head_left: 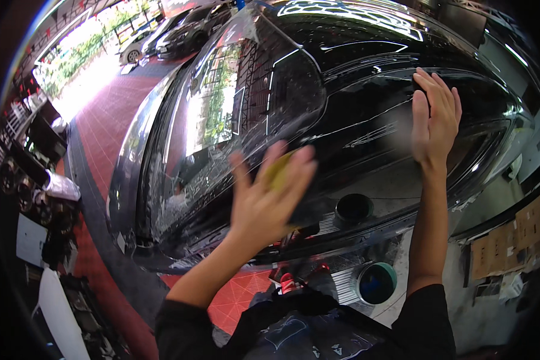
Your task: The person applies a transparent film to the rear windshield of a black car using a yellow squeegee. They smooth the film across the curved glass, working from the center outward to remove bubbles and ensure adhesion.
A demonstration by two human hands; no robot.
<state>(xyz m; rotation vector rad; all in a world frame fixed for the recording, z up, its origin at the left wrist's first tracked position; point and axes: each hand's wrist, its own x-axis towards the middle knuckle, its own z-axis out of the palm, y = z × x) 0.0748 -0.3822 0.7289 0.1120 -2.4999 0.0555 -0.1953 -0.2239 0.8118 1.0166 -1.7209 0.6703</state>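
Before me lies a glossy black car panel [366,102], full of reflections, with the car's glass [228,108] on its left side. My left hand [261,204] hovers over or touches the panel near the glass edge; motion blurs it. Its fingers are spread around a yellow-green pad [278,174], mostly hidden behind them, so its exact kind is unclear. Further right, my right hand [437,117] rests on the black surface, fingers stretched out, with nothing seen in it.
A teal bucket [376,283] stands on the floor close to my feet, below the car's edge. Cardboard [513,237] leans at the right. Car parts and wheels [33,192] line the left side. Parked cars [189,33] stand at the far left beyond the red floor [96,120].
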